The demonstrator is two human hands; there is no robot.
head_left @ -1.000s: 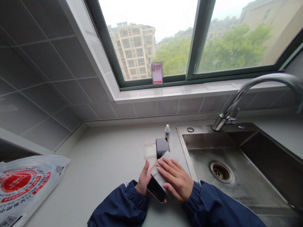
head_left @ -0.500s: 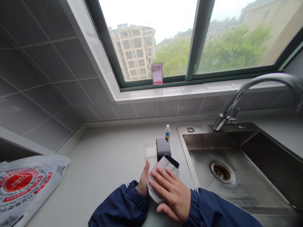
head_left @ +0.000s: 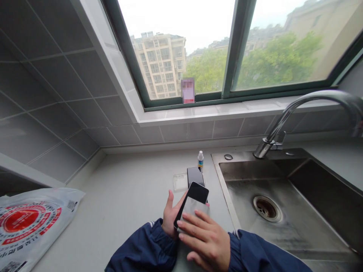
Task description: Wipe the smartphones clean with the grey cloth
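Observation:
My left hand (head_left: 170,213) holds a black phone (head_left: 195,192) from below, screen up, just above the grey counter (head_left: 124,196). My right hand (head_left: 205,240) presses a small grey cloth (head_left: 192,207) flat against the lower half of the screen. The upper half of the phone shows bare and dark. Both arms wear dark blue sleeves.
A second dark phone (head_left: 194,175) and a clear case (head_left: 180,181) lie on the counter behind, with a small white dropper bottle (head_left: 200,158). A steel sink (head_left: 283,204) with a tap (head_left: 286,117) is at right. A printed plastic bag (head_left: 25,223) lies at left.
My right hand has slid the cloth down the phone toward me, uncovering the top of the screen. The left hand has kept hold of the phone.

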